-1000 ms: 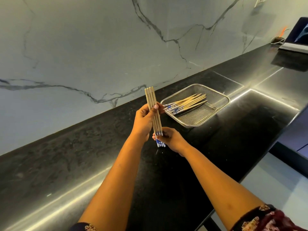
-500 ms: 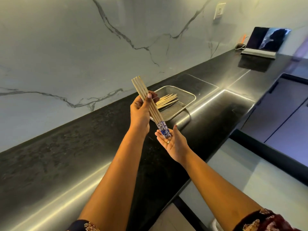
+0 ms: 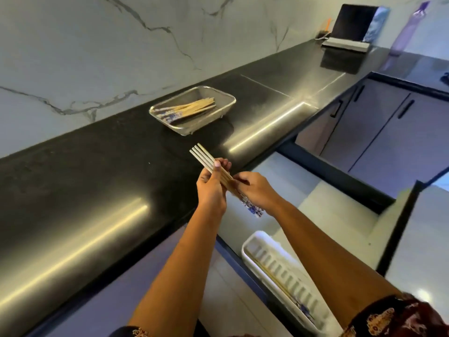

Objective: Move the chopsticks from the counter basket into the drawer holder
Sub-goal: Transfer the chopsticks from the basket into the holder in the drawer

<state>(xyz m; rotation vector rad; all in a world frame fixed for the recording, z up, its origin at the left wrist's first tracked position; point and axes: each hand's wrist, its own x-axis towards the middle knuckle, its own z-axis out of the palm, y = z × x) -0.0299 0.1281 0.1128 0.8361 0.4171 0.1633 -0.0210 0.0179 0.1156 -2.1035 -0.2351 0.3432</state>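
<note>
Black glossy desk (image 3: pixel 102 181), both hands gripping four pale wooden chopsticks with blue-patterned ends (image 3: pixel 210 160): left hand (image 3: pixel 211 188), right hand (image 3: pixel 255 190). Steel mesh basket (image 3: pixel 226 107) holds maybe eight more.

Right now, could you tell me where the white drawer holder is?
In the head view, the white drawer holder sits low and right of centre in the open drawer, below the counter edge, under the right forearm.

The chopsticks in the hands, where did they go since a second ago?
The bundle of chopsticks came away from the basket, back over the counter's edge toward the open drawer with its white holder. The left hand kept hold; the right hand now closes around the blue ends. The basket and its chopsticks stayed put.
</note>
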